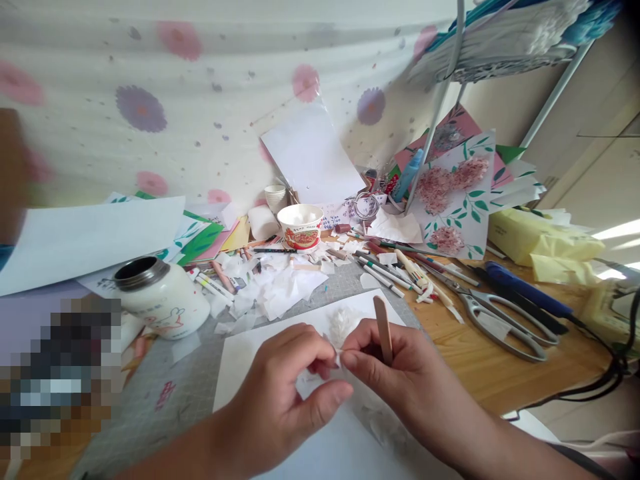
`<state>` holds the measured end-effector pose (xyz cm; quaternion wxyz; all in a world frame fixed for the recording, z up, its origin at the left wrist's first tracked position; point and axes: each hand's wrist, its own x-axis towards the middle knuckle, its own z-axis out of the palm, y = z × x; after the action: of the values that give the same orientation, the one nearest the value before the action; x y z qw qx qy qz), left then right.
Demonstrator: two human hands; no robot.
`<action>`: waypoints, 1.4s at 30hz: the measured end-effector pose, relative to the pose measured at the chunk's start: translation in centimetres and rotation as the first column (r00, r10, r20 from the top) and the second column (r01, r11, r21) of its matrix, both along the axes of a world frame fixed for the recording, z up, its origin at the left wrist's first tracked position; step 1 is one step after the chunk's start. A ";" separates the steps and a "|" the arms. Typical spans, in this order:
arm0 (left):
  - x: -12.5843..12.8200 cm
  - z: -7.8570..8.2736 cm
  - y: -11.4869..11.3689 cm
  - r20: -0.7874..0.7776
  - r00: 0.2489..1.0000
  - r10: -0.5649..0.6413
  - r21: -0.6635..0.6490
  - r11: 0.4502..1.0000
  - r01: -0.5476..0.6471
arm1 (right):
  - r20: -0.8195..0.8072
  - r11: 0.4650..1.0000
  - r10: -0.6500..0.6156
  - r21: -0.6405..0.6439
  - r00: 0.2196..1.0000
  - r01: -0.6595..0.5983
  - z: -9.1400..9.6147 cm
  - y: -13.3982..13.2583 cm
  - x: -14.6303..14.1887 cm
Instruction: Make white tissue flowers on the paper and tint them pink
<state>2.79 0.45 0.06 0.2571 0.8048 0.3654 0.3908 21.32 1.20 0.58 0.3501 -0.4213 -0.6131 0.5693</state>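
Two hands working over a white sheet point(235, 363); clock directions are radiating from the pinch point. The right hand point(407, 367) is pinching a paper scrap point(339, 360) between thumb and forefinger while holding a wooden stick point(383, 323), which is standing nearly upright at 2 o'clock. The left hand point(293, 387) is facing it from 9 o'clock, its fingers curling and its thumb standing apart; whether its fingertips are gripping the scrap, one cannot tell. A white tuft point(344, 323) is lying on the sheet just beyond, at 12 o'clock.

Likely faults: the scrap, being tiny, is risking a tear or a slip, because the right hand is managing two things at once. The stick is threatening to swing into the tuft and crush it should the wrist be turning towards 11 o'clock. Loose scraps point(285, 293) are crowding 10 to 11 o'clock and could be drifting onto the sheet. Between 9 and 10 o'clock, a jar point(175, 303) is standing open, inviting a spill if knocked.
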 end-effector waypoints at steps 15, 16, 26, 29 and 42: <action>-2.0 -0.8 3.8 -0.211 0.930 0.300 -0.108 0.939 -0.327 | -0.002 0.971 -0.235 -0.035 0.972 0.235 -1.4 1.8 0.8; -2.5 -1.1 4.5 -0.236 0.914 0.331 -0.092 0.928 -0.360 | -0.009 0.967 -0.252 -0.040 0.968 0.251 -1.5 1.9 1.1; -5.3 -0.8 6.6 -0.295 0.806 0.513 0.113 0.857 -0.504 | 0.107 0.987 -0.158 -0.002 0.982 0.159 -0.5 1.5 1.7; -3.8 -0.3 4.8 -0.135 0.969 0.207 -0.131 0.966 -0.225 | 0.128 0.994 -0.108 -0.003 0.986 0.109 -0.3 1.3 1.2; -3.1 0.0 1.2 -0.331 0.932 -0.147 -0.511 0.858 -0.047 | -0.020 0.995 -0.012 0.095 1.000 0.014 -0.4 -0.4 2.8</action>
<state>-0.32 1.68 0.09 0.4002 0.7745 0.4750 0.1193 24.09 0.83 0.17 0.3792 -0.4027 -0.6333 0.5412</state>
